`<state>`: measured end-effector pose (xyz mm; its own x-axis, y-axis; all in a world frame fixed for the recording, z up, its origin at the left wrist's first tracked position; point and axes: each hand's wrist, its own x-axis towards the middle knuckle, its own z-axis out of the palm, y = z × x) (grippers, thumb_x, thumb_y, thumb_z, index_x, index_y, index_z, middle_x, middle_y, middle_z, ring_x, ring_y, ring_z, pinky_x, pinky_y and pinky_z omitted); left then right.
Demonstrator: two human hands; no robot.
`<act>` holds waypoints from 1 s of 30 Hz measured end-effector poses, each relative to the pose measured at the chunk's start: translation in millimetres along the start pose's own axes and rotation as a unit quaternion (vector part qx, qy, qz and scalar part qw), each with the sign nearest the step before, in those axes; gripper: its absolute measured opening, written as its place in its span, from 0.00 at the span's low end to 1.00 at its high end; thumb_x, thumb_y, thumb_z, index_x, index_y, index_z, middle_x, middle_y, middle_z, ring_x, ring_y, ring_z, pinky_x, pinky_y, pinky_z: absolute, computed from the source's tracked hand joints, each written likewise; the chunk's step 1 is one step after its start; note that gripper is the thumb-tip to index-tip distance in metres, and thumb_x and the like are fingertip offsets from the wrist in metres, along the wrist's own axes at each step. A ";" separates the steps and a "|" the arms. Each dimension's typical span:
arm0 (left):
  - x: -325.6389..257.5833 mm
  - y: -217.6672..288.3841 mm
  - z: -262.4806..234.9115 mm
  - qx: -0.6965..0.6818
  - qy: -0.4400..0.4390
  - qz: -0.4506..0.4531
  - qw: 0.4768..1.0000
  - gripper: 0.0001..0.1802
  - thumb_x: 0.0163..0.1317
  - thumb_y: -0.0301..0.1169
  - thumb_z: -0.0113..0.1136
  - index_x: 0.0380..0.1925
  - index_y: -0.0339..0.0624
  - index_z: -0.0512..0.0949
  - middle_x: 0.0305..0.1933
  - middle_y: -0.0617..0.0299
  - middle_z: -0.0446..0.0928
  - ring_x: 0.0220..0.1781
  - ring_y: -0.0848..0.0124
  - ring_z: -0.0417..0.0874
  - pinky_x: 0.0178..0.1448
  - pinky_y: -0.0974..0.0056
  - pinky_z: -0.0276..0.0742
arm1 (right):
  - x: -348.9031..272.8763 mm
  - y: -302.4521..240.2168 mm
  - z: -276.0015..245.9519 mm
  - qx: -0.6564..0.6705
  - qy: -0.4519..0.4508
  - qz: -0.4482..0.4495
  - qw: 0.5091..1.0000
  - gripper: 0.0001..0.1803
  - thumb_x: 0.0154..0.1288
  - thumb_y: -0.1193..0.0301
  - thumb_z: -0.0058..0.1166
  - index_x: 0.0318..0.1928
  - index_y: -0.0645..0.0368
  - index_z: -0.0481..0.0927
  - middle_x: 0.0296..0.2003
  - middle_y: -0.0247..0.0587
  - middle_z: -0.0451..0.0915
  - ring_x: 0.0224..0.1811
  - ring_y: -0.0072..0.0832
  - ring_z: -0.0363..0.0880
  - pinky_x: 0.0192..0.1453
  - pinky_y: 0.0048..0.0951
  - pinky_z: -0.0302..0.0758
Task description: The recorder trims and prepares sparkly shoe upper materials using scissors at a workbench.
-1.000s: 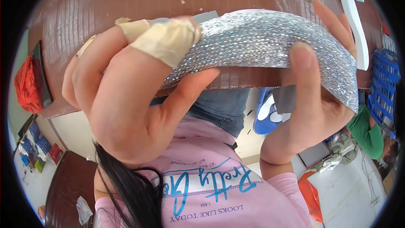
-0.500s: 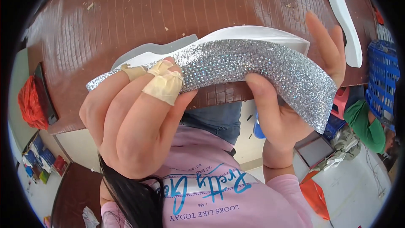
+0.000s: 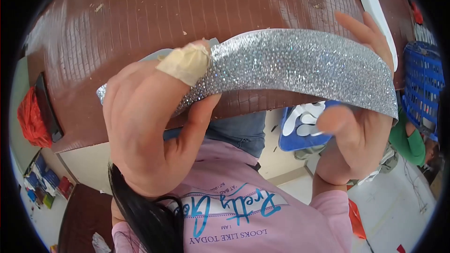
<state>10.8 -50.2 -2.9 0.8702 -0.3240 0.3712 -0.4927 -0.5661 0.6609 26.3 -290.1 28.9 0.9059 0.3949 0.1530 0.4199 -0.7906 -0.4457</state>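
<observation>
My left hand (image 3: 150, 126) grips the left end of a long silver glitter strip (image 3: 300, 65), with tan tape wrapped on one fingertip (image 3: 185, 63). My right hand (image 3: 361, 126) holds the strip's right end, fingers behind it and thumb below. The strip arches between both hands above a brown textured table (image 3: 140, 14). A pale grey piece (image 3: 154, 56) shows behind the left hand, partly hidden.
White sole-shaped pieces (image 3: 372, 4) lie at the table's far right. A blue basket (image 3: 424, 89) stands at the right and a blue tray with white pieces (image 3: 300, 126) sits below the table edge. A red bag (image 3: 33, 117) hangs at left.
Both hands have lifted the strip nearer the camera and stretched it wider. The white piece seen behind the strip earlier is now mostly hidden.
</observation>
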 end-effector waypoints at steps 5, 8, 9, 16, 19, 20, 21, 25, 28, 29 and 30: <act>-0.8 -1.1 -2.0 -0.005 0.004 0.003 1.000 0.35 0.40 0.14 0.68 0.51 0.38 0.66 0.46 0.51 0.75 0.41 0.61 0.79 0.44 0.65 0.76 | 0.7 -29.7 38.0 0.202 0.186 0.153 0.949 0.27 0.64 0.53 0.42 0.51 0.64 0.72 0.59 0.49 0.66 0.60 0.38 0.66 0.65 0.33 0.58; 0.0 1.7 -2.7 0.029 -0.007 0.023 0.999 0.34 0.40 0.15 0.68 0.51 0.38 0.67 0.45 0.51 0.75 0.41 0.62 0.78 0.45 0.65 0.76 | -2.3 -29.9 53.2 0.312 0.237 0.056 0.918 0.25 0.66 0.55 0.42 0.53 0.64 0.69 0.60 0.50 0.64 0.57 0.35 0.68 0.61 0.32 0.62; -0.7 3.5 -2.7 0.032 -0.014 0.010 0.999 0.34 0.40 0.15 0.68 0.51 0.38 0.67 0.45 0.52 0.76 0.41 0.63 0.78 0.45 0.65 0.75 | -3.1 -30.7 54.9 0.296 0.250 0.039 0.921 0.26 0.65 0.55 0.44 0.54 0.63 0.68 0.60 0.51 0.63 0.57 0.35 0.67 0.61 0.33 0.62; -1.2 12.1 -4.9 0.050 -0.038 -0.028 0.998 0.32 0.40 0.18 0.70 0.49 0.38 0.69 0.44 0.54 0.77 0.41 0.65 0.75 0.46 0.65 0.73 | -3.4 -30.1 65.1 -0.173 0.385 -0.114 0.899 0.16 0.61 0.55 0.52 0.51 0.28 0.72 0.53 0.41 0.72 0.63 0.38 0.61 0.71 0.47 0.50; 4.1 9.6 -5.6 0.043 -0.026 -0.014 0.999 0.31 0.41 0.18 0.70 0.49 0.38 0.70 0.44 0.55 0.77 0.41 0.66 0.74 0.46 0.65 0.73 | -24.1 -22.6 23.2 -0.223 0.230 -0.138 0.937 0.19 0.53 0.56 0.60 0.48 0.33 0.77 0.46 0.40 0.77 0.65 0.40 0.60 0.72 0.49 0.49; 4.5 8.8 0.3 0.037 -0.014 0.003 0.999 0.31 0.41 0.18 0.70 0.48 0.38 0.70 0.44 0.56 0.77 0.41 0.66 0.74 0.46 0.66 0.73 | -26.9 -19.5 16.5 -0.228 0.230 -0.132 0.937 0.19 0.53 0.56 0.60 0.48 0.33 0.77 0.46 0.40 0.77 0.65 0.40 0.60 0.72 0.49 0.49; 2.9 8.1 2.4 0.038 0.003 0.013 0.999 0.31 0.41 0.18 0.70 0.48 0.38 0.70 0.44 0.56 0.78 0.41 0.66 0.75 0.46 0.66 0.73 | -25.1 -17.2 11.7 -0.173 0.222 -0.117 0.952 0.19 0.53 0.57 0.60 0.47 0.37 0.77 0.46 0.41 0.77 0.64 0.41 0.62 0.71 0.49 0.50; 1.1 6.8 2.3 0.041 0.017 0.013 0.999 0.31 0.40 0.19 0.71 0.48 0.38 0.70 0.43 0.57 0.78 0.41 0.66 0.75 0.45 0.66 0.73 | -5.1 -6.6 2.9 0.051 0.180 -0.057 0.981 0.18 0.50 0.64 0.59 0.44 0.51 0.78 0.47 0.46 0.77 0.60 0.45 0.67 0.68 0.49 0.56; -0.6 5.8 2.5 0.043 0.017 0.001 0.999 0.31 0.40 0.19 0.71 0.48 0.38 0.70 0.43 0.57 0.78 0.41 0.66 0.75 0.45 0.66 0.73 | 1.1 -6.8 4.5 0.163 0.148 -0.027 0.975 0.17 0.49 0.68 0.58 0.42 0.58 0.79 0.48 0.48 0.77 0.58 0.47 0.70 0.67 0.49 0.59; -1.4 5.2 3.7 0.040 0.024 0.004 0.999 0.31 0.40 0.19 0.71 0.48 0.39 0.71 0.43 0.58 0.78 0.41 0.66 0.75 0.45 0.66 0.73 | -0.4 -10.7 5.2 0.158 0.163 -0.004 0.974 0.17 0.49 0.69 0.57 0.42 0.59 0.79 0.47 0.49 0.77 0.57 0.47 0.71 0.66 0.48 0.60; -2.4 4.5 5.1 0.038 0.032 0.007 0.999 0.31 0.40 0.20 0.72 0.48 0.39 0.71 0.42 0.58 0.78 0.41 0.66 0.75 0.45 0.66 0.73 | -2.5 -15.2 6.3 0.152 0.178 0.018 0.972 0.17 0.49 0.70 0.56 0.42 0.60 0.79 0.47 0.51 0.78 0.56 0.47 0.72 0.65 0.47 0.62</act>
<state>6.6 -55.8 -4.1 0.8606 -0.2849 0.4220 -0.5015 -0.6181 0.6053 17.3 -276.2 29.8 0.9044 0.1396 0.4032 0.4004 -0.6041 -0.6890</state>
